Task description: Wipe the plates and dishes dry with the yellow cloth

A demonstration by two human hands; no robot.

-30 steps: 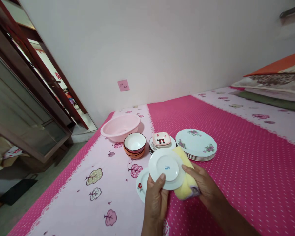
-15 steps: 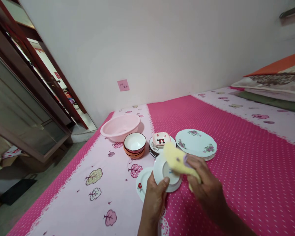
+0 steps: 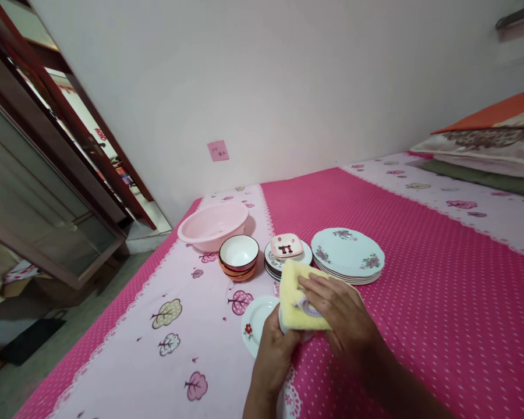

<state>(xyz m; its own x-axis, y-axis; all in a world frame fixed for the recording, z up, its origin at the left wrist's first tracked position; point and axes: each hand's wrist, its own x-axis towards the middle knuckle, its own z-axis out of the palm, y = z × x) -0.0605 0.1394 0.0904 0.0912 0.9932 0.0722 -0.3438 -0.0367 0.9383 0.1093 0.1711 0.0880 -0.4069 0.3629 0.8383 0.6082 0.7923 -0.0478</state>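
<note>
My left hand (image 3: 276,343) grips the edge of a small white plate (image 3: 282,321), which is mostly hidden under a yellow cloth (image 3: 294,294). My right hand (image 3: 340,305) presses the cloth flat on that plate, its fingers spread over the folded cloth. Beside my left hand lies a white plate with a red flower (image 3: 254,320). Just beyond the cloth, a small square dish (image 3: 287,246) rests on a stack of dark-rimmed plates (image 3: 304,254). To its right is a stack of oval floral plates (image 3: 349,253).
Nested bowls (image 3: 239,256) stand left of the plate stack, with a pink basin (image 3: 213,224) behind them. A patterned pink cloth (image 3: 441,302) covers the surface. Folded bedding (image 3: 493,145) lies at the far right, and a wall rises behind.
My right hand has moved the yellow cloth down and over the small plate, covering most of it. The cloth now lies flatter under my fingers. My left hand still grips the plate.
</note>
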